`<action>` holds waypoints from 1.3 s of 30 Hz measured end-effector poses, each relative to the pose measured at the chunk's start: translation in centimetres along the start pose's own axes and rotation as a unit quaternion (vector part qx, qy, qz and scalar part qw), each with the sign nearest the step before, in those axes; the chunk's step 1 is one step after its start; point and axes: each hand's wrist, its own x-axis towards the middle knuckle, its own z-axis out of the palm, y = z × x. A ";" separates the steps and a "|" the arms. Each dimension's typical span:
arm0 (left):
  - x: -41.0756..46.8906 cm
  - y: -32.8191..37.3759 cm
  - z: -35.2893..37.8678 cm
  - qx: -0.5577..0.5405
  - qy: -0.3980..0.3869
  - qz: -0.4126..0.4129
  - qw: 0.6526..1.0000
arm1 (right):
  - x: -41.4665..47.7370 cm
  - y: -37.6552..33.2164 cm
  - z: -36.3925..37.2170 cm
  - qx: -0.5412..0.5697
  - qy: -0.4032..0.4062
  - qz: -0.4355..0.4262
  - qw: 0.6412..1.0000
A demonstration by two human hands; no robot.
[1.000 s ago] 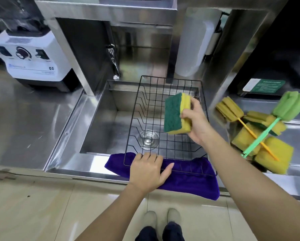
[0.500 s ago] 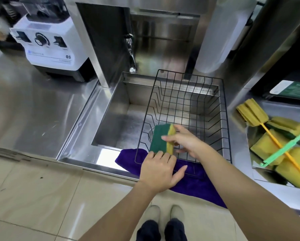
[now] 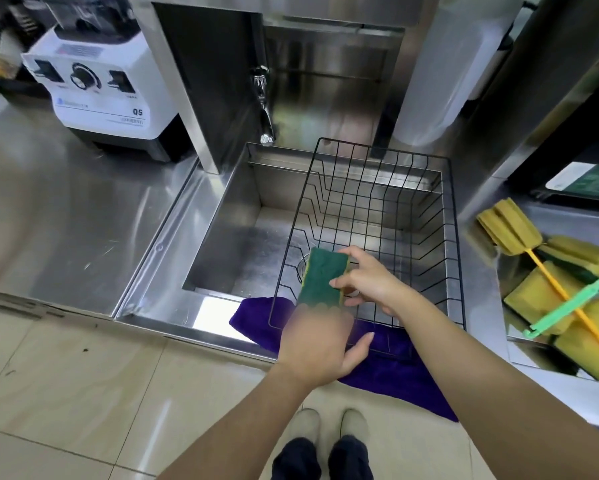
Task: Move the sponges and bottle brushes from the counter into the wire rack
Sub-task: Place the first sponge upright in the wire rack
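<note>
**Sponge held upright inside the near corner of the wire rack**

The right hand grasps a green-and-yellow sponge by its right edge, thumb and fingers pinched on it, green scouring face toward the camera. The sponge stands on end, slightly tilted, inside the near-left corner of the black wire rack; its lower edge is hidden behind the left hand, so whether it touches the rack floor cannot be told.

The left hand is blurred and lies at the rack's near rim, palm down, thumb spread out over the purple cloth. Its fingertips meet the sponge's lower end — whether they are gripping the wire, the sponge or nothing cannot be told.

The rack sits in the steel sink, its front edge resting on the purple cloth draped over the sink's near lip.

On the counter to the right lie the remaining items in a loose pile: several yellow sponges, a yellow bottle brush with an orange handle, and across it a green bottle brush handle — its head is out of frame.

A white blender base stands on the counter left of the sink.
</note>
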 end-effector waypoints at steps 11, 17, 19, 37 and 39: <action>0.1 0.0 0.0 0.002 0.005 0.002 1.000 | -0.3 1.1 1.6 0.074 0.083 -0.002 0.994; 0.2 0.0 -0.1 0.003 0.004 0.003 1.000 | -0.8 0.6 1.0 0.105 0.105 -0.014 0.989; 0.1 0.0 -0.1 0.004 0.005 0.006 1.000 | -0.8 0.4 0.9 0.083 0.090 -0.024 0.992; 0.3 0.0 -0.3 0.007 0.009 0.022 1.000 | -0.9 1.0 -1.2 -0.131 -0.008 -0.113 0.985; 0.4 0.0 -0.4 0.010 0.008 0.024 1.000 | -0.7 1.5 -1.1 -0.101 -0.017 -0.112 0.988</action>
